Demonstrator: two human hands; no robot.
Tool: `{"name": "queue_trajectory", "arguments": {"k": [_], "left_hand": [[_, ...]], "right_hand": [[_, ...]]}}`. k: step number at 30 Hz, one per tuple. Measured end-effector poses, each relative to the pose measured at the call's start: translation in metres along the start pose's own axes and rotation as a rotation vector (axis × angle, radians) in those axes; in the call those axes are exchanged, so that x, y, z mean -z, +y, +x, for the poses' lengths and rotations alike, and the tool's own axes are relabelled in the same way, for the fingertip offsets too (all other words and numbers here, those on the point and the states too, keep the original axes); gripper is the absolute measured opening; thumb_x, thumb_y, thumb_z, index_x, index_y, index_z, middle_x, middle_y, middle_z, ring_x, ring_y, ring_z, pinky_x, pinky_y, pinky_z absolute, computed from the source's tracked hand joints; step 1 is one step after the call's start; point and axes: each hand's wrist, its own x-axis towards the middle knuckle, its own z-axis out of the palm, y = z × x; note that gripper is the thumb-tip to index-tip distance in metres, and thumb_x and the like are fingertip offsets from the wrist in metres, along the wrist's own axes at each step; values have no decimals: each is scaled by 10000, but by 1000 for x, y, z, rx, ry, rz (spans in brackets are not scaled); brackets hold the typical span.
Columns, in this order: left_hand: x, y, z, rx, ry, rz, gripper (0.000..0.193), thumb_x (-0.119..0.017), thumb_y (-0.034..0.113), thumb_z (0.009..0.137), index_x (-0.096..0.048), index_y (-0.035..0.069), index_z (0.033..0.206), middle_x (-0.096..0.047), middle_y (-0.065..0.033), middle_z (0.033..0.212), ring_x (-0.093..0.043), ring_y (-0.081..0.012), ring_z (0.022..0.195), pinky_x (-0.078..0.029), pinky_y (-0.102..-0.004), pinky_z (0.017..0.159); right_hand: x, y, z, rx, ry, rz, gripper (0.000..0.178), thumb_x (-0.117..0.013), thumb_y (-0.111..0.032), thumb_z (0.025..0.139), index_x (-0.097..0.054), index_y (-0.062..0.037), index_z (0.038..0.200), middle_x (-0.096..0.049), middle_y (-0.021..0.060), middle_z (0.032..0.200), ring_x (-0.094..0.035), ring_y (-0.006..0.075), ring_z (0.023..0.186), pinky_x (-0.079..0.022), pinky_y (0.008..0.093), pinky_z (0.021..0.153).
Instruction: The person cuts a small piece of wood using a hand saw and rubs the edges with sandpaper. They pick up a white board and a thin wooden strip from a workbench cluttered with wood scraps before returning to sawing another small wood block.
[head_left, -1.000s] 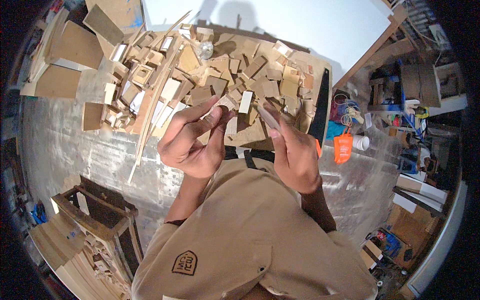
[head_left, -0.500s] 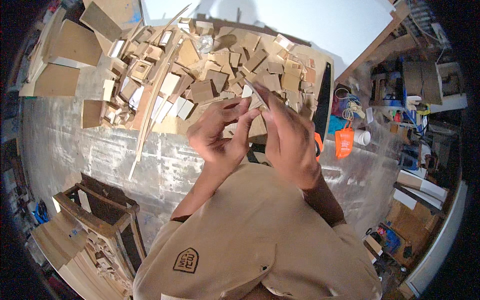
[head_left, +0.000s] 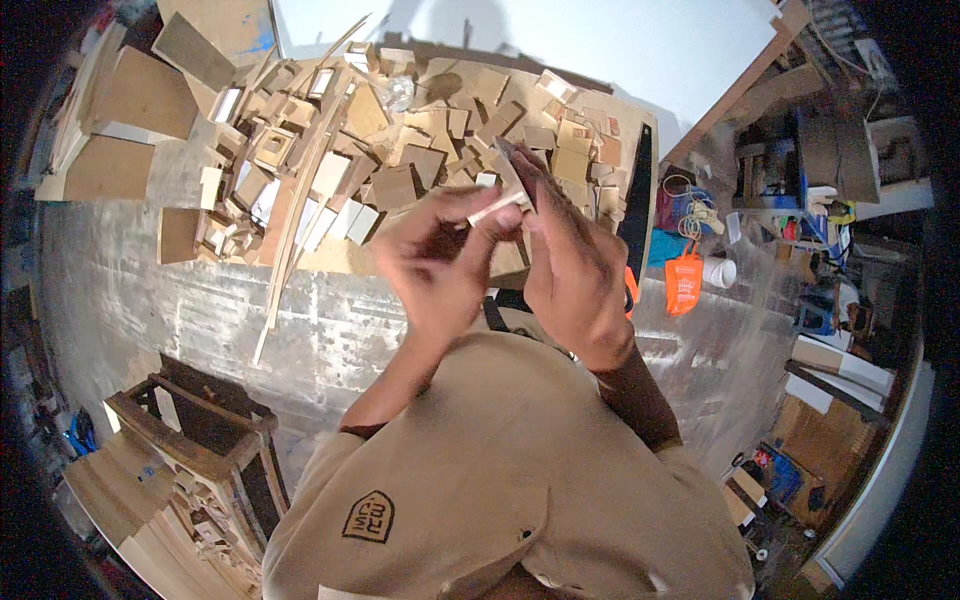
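Both my hands meet over the near edge of a board heaped with wood offcuts (head_left: pixel 425 165). My left hand (head_left: pixel 435 265), slightly blurred, pinches a small pale wood piece (head_left: pixel 497 207) between thumb and fingers. Against that piece, my right hand (head_left: pixel 580 275) presses a thin flat grey-brown piece (head_left: pixel 514 170), seen nearly edge-on and tilted. My right fingers lie along its back, so its kind cannot be made out. Just right of my right hand lies what looks like a handsaw, with a dark blade (head_left: pixel 638 190) and an orange handle (head_left: pixel 630 288).
Long thin wood strips (head_left: pixel 290 230) lie across the heap at left. An orange bag (head_left: pixel 684 282) and a white cup (head_left: pixel 718 272) sit to the right. A wooden frame (head_left: pixel 190 425) stands lower left. A large white panel (head_left: pixel 600 45) is at the far side.
The pale wood piece now shows more between my hands, its edge turned into view. The flat piece in my right hand has shifted slightly against it. My view has moved a little.
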Motion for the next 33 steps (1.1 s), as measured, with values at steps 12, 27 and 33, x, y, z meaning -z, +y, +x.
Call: {"name": "queue_trajectory", "arguments": {"k": [12, 27, 33], "left_hand": [[1, 21, 5, -33, 55, 15, 90, -738, -50, 846, -695, -84, 918, -709, -188, 921, -696, -165, 757, -602, -278, 630], [1, 8, 3, 177, -95, -135, 126, -656, 70, 950, -667, -47, 903, -702, -144, 803, -664, -160, 622, -551, -277, 508], [4, 14, -1, 179, -51, -170, 123, -657, 70, 949, -644, -33, 884, -705, -157, 820, -666, -160, 615, -557, -281, 505]], "right_hand": [[20, 2, -14, -23, 68, -28, 428, -487, 82, 914, -542, 38, 1336, -613, 234, 1291, -600, 366, 1215, -502, 389, 971], [12, 20, 17, 121, -30, -51, 544, -543, 94, 831, -526, -35, 1360, -602, 191, 1318, -628, 341, 1172, -533, 411, 951], [28, 5, 5, -97, 4, 19, 343, -502, -31, 971, -590, 5, 1301, -668, 198, 1211, -686, 313, 1085, -537, 355, 887]]}}
